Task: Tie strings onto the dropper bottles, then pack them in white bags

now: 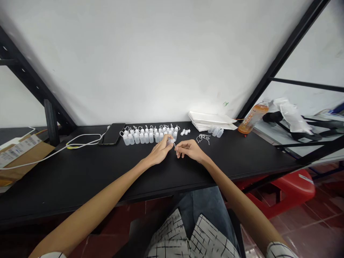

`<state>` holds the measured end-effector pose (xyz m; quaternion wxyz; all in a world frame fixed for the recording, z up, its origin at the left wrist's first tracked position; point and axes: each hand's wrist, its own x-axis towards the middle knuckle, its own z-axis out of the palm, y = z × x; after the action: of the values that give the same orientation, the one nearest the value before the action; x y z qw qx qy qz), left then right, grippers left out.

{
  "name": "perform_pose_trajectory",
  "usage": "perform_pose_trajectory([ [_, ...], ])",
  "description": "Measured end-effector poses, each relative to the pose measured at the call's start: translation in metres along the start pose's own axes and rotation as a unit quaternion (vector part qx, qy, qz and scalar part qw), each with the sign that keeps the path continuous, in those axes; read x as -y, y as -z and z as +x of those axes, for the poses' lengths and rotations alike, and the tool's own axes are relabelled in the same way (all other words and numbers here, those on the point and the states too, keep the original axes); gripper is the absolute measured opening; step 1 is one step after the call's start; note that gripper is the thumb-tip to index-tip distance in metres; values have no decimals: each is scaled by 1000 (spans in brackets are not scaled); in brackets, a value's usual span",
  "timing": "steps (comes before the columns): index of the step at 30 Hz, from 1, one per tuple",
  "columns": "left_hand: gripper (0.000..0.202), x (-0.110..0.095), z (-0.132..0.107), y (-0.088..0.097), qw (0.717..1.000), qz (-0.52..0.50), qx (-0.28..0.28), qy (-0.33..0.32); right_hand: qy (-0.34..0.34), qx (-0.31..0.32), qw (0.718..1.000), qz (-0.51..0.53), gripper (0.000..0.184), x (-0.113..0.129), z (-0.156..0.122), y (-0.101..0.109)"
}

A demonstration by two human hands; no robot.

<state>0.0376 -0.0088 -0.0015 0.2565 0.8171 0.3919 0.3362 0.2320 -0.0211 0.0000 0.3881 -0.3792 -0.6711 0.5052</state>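
Observation:
My left hand (160,149) is closed around a small translucent squeeze bottle (170,142) above the black tabletop. Just to its right, my right hand (186,148) pinches a thin white strap (176,149) that reaches up to the bottle's neck. Rows of similar small bottles (142,137), with white caps and looped straps, stand upright behind my left hand. Beyond my right hand lie several loose white caps (185,132). Farther right are a tangle of white straps (203,138) and several bottles without caps (215,131) lying on their sides.
A black phone (112,134) and a white cable (83,144) lie left of the bottles. Near the left edge is a cardboard package (23,159). A paper stack (211,120) and an orange drink bottle (252,117) are at the back right. A red stool (285,191) stands below.

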Motion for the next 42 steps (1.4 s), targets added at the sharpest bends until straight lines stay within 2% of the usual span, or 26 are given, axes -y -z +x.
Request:
perform_pose_trajectory([
  [3, 22, -7, -1, -1, 999, 17, 26, 22, 5, 31, 999, -27, 32, 1, 0, -2],
  [8, 20, -7, 1, -3, 999, 30, 11, 19, -5, 47, 998, -31, 32, 1, 0, -3],
  [10, 22, -5, 2, -1, 1000, 18, -7, 24, -14, 12, 999, -36, 32, -2, 2, 3],
  [12, 22, -2, 3, 0, 999, 14, -26, 31, 1, -75, 996, -54, 31, -6, 7, 14],
  [14, 21, 0, 4, 0, 999, 20, -34, 28, 28, -198, 973, -118, 26, -11, 17, 28],
  [16, 22, 1, 4, -1, 999, 30, -33, 17, 34, -296, 925, -237, 19, -15, 29, 41],
  [17, 23, 2, 4, -2, 999, 35, -34, 10, 35, -319, 898, -300, 17, -17, 36, 46],
  [20, 23, 3, 5, -4, 998, 48, -48, -10, 24, -313, 841, -442, 21, -20, 52, 54],
  [23, 22, 3, 5, -5, 997, 53, -49, -11, 5, -276, 817, -506, 22, -21, 59, 53],
  [26, 21, 1, 4, -5, 998, 51, -35, -4, 1, -255, 806, -534, 20, -22, 59, 50],
  [29, 23, -2, 3, -4, 998, 44, -29, 15, 15, -249, 812, -527, 19, -22, 57, 49],
  [32, 27, -3, 3, -3, 998, 36, -26, 38, 31, -272, 833, -481, 16, -17, 52, 48],
  [35, 26, -2, 4, -2, 998, 37, -26, 38, 47, -296, 888, -348, 12, -10, 46, 46],
  [38, 26, 0, 5, -3, 998, 42, -26, 32, 81, -262, 946, -173, 15, -1, 40, 36],
  [40, 25, 2, 6, -4, 998, 52, -27, 26, 103, -234, 961, -107, 20, 4, 37, 25],
  [42, 24, 4, 7, -5, 997, 65, -29, 20, 116, -215, 966, -86, 25, 7, 34, 13],
])
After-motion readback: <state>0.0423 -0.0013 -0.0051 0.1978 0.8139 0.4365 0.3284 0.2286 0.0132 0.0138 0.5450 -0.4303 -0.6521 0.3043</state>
